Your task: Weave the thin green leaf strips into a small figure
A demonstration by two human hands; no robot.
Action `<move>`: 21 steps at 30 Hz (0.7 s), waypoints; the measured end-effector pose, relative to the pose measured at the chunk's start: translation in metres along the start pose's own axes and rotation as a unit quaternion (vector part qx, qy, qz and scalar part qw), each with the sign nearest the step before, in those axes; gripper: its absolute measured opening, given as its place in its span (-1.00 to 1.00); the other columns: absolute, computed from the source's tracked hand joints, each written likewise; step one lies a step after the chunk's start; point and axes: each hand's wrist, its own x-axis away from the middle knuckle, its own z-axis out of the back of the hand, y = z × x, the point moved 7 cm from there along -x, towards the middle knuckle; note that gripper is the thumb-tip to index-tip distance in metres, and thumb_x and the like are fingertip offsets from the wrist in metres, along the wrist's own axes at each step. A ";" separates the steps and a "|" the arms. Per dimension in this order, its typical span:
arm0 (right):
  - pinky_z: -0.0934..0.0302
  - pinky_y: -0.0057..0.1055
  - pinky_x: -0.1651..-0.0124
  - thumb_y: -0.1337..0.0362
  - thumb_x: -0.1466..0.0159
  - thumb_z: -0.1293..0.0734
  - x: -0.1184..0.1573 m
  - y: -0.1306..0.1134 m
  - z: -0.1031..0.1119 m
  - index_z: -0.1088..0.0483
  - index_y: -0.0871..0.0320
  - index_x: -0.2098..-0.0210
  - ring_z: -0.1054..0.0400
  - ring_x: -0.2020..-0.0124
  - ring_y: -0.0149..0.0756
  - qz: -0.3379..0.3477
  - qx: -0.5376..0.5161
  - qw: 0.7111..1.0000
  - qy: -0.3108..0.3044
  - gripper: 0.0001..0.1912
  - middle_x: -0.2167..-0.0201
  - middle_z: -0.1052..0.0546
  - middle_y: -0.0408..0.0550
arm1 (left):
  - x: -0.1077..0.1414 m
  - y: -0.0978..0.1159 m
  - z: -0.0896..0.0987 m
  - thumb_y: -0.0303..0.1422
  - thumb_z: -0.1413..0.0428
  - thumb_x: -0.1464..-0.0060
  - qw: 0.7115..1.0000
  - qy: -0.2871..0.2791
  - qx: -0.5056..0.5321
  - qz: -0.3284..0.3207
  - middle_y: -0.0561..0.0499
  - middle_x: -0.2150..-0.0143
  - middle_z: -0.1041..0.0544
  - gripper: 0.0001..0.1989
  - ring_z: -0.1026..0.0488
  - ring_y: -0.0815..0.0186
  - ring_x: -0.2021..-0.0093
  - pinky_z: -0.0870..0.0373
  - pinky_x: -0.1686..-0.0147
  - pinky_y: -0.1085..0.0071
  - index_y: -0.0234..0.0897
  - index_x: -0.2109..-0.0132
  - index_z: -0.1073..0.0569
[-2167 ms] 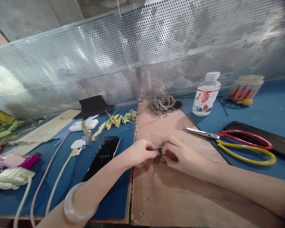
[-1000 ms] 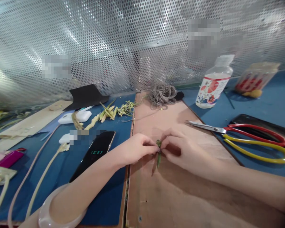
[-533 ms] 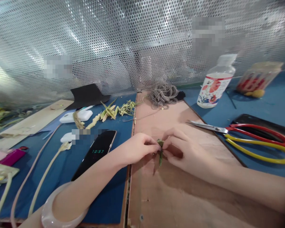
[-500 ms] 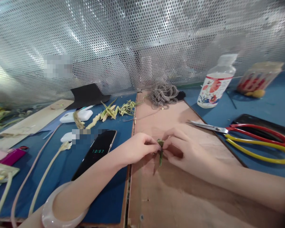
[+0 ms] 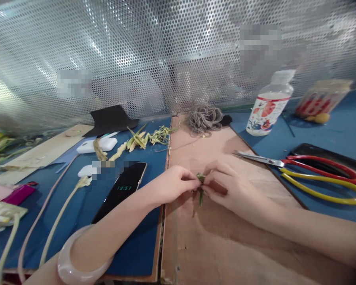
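My left hand (image 5: 178,183) and my right hand (image 5: 227,186) meet above the wooden board (image 5: 192,245). Between their fingertips they pinch a small green leafy piece (image 5: 201,196). One end of it pokes up above the fingers and a pointed green end hangs below. The middle of the piece is hidden by my fingertips, and its exact kind is unclear. A pale bangle (image 5: 77,265) circles my left wrist. Scissors with one red and one yellow handle (image 5: 323,182) lie right of my right hand, their tips over the board.
A bundle of grey cord (image 5: 206,118) lies at the board's far end. Behind stands a perforated metal screen (image 5: 136,51). A labelled bottle (image 5: 269,109) and a clear container (image 5: 324,99) stand back right. Left are a phone (image 5: 123,186), cables, white plugs and pale green leafy pieces (image 5: 139,138).
The view has shifted very slightly. Both hands keep their pinch on the green leafy piece, with almost no visible movement.
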 end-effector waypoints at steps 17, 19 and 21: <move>-0.27 -0.35 0.18 0.49 -0.12 -0.22 0.000 -0.003 0.000 -0.26 0.15 0.36 -0.30 0.26 -0.34 0.027 0.007 1.000 0.010 -0.86 0.27 -0.30 -0.05 | 0.002 0.001 0.000 -0.28 0.00 0.02 1.000 0.007 -0.008 0.001 0.09 0.58 -0.33 -0.78 -0.14 0.52 0.63 -0.01 0.64 0.57 -0.34 0.42 -0.44; -0.27 -0.35 0.16 0.48 -0.12 -0.23 0.001 -0.003 0.000 -0.26 0.15 0.34 -0.30 0.25 -0.34 0.024 0.009 1.000 0.003 -0.86 0.25 -0.30 -0.05 | 0.002 0.000 0.000 -0.28 0.00 0.02 1.000 0.008 -0.009 0.001 0.10 0.59 -0.32 -0.79 -0.11 0.53 0.64 0.00 0.65 0.57 -0.33 0.42 -0.43; -0.28 -0.35 0.16 0.48 -0.13 -0.22 0.002 -0.004 -0.001 -0.25 0.15 0.34 -0.30 0.24 -0.34 0.024 0.012 1.000 -0.004 -0.86 0.24 -0.29 -0.05 | 0.002 0.000 -0.001 -0.27 0.00 0.02 1.000 0.005 -0.011 0.001 0.10 0.57 -0.32 -0.78 -0.12 0.53 0.64 0.02 0.65 0.57 -0.33 0.41 -0.43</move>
